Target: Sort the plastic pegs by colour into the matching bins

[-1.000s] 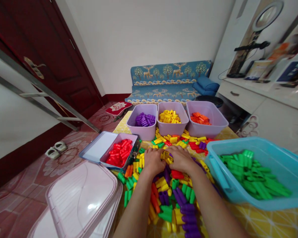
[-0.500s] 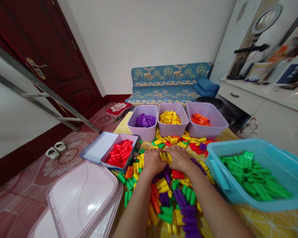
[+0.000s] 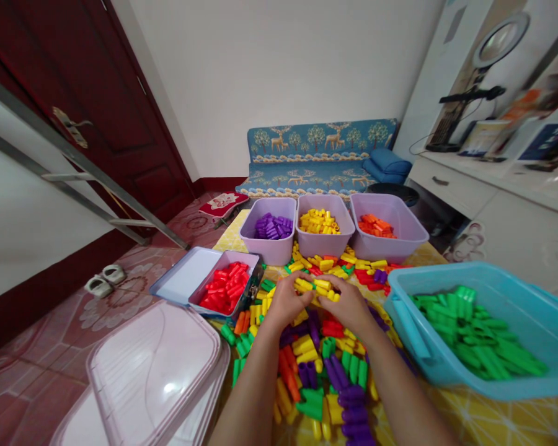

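Both hands are over a heap of coloured plastic tube-shaped building pieces on a table. My left hand (image 3: 288, 303) curls around a yellow piece (image 3: 303, 285) held between its thumb and fingers. Close beside it, my right hand (image 3: 349, 305) grips a few yellow pieces (image 3: 326, 290), its fingers bent over them and partly hidden. Beneath and in front of the hands lie loose purple pieces (image 3: 352, 409), green pieces (image 3: 310, 404) and orange pieces (image 3: 288, 368), mixed with red and yellow ones.
Behind the heap stand three lilac bins holding purple (image 3: 270, 251), yellow (image 3: 324, 243) and orange pieces (image 3: 388, 249). A blue tub (image 3: 474, 387) with green pieces is at right. Left are an open box (image 3: 199, 303) of red pieces and stacked lids (image 3: 153, 365).
My hands have drawn slightly apart and lifted their fingers. More yellow pieces now show in them, especially in the right hand. The bins have stayed in place.
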Demonstrator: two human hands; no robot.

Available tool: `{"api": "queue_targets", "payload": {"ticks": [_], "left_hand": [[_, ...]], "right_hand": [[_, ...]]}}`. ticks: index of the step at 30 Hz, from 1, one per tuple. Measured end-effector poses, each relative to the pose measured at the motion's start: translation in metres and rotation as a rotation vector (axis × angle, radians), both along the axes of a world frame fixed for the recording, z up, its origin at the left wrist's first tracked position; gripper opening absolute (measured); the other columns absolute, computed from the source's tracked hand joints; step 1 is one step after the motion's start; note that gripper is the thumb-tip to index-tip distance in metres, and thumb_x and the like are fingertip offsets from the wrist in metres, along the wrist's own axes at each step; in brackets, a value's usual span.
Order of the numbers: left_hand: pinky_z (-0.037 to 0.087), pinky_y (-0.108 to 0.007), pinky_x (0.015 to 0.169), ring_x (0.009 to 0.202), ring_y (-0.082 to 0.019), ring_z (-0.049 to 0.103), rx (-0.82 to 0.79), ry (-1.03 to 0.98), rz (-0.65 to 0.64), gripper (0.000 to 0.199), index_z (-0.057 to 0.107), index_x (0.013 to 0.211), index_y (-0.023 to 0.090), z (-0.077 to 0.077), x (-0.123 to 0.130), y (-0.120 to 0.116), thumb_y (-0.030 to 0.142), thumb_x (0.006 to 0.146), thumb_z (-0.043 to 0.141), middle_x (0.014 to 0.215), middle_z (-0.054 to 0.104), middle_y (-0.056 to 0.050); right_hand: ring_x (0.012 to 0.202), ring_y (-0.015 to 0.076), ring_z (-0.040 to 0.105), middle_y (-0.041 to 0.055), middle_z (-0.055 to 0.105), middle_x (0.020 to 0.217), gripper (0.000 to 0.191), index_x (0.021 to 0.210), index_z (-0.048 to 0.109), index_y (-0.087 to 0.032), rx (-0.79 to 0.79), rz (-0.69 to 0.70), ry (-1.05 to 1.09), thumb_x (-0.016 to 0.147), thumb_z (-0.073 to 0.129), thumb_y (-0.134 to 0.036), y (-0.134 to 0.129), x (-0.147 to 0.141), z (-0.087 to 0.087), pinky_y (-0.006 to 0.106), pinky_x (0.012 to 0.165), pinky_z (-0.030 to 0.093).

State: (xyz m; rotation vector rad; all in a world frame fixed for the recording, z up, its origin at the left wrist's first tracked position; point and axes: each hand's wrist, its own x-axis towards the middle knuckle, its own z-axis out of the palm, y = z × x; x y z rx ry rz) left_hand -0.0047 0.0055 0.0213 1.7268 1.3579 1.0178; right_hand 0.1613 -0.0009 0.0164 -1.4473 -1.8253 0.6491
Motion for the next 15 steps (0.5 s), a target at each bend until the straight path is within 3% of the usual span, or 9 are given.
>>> {"api": "queue_targets", "payload": {"ticks": [3, 5, 9, 15], "left_hand": [[0.033, -0.017, 0.049, 0.05, -0.007, 0.043, -0.085, -0.271, -0.054, 0.025, 0.062, 0.091, 0.015, 0.001, 0.001, 0.001, 0.024, 0.068, 0.064, 0.061, 0.053, 0.005], [0.033, -0.016, 0.049, 0.05, -0.006, 0.042, -0.083, -0.356, -0.035, 0.023, 0.06, 0.087, 0.015, 0.0, 0.003, 0.002, 0.025, 0.068, 0.065, 0.06, 0.051, 0.006], [0.033, -0.016, 0.05, 0.052, -0.006, 0.042, -0.02, -0.345, 0.061, 0.019, 0.059, 0.081, 0.016, -0.002, 0.005, 0.003, 0.024, 0.066, 0.067, 0.061, 0.05, 0.006], [0.033, -0.016, 0.05, 0.052, -0.007, 0.042, -0.013, -0.342, 0.106, 0.016, 0.057, 0.077, 0.016, 0.0, 0.008, 0.002, 0.02, 0.064, 0.066, 0.058, 0.048, 0.006]], "right_hand": [[0.095, 0.0222, 0.063, 0.0063, 0.068, 0.106, 0.037, 0.107, 0.063, -0.019, -0.032, 0.073, 0.319, 0.071, 0.06, -0.024, -0.005, 0.007, -0.003, 0.034, 0.083, 0.048], [0.093, 0.022, 0.063, 0.006, 0.068, 0.104, 0.035, 0.105, 0.063, -0.018, -0.089, 0.066, 0.412, 0.071, 0.062, -0.027, -0.007, 0.012, -0.005, 0.033, 0.081, 0.049], [0.091, 0.0208, 0.062, 0.0055, 0.067, 0.103, 0.032, 0.101, 0.062, -0.018, -0.12, 0.05, 0.445, 0.07, 0.063, -0.027, -0.007, 0.018, -0.009, 0.033, 0.079, 0.049], [0.077, 0.0178, 0.063, 0.0038, 0.068, 0.09, 0.028, 0.096, 0.06, -0.018, -0.131, 0.053, 0.411, 0.069, 0.063, -0.024, -0.008, 0.018, -0.005, 0.028, 0.067, 0.05]]}}
